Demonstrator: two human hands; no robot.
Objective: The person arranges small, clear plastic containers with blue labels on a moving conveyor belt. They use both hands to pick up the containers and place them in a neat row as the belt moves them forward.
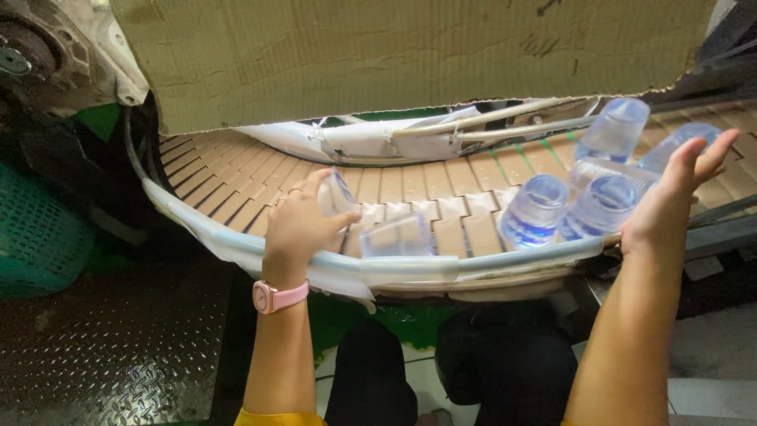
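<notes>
Loosely, left hand (298, 225) fingers (339, 216) clasp a clear cup (336, 195); right hand (672, 199) fingers (714, 158) spread.

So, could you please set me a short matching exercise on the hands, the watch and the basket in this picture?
Things:
1. left hand
2. right hand
3. wristwatch
4. plastic basket

Descriptions:
a. green, at the far left
b. grips a clear bottle lying on the conveyor belt
c. pink, on the left wrist
d. open, fingers spread beside a cluster of bottles

Pairs: 1-b, 2-d, 3-c, 4-a
</notes>
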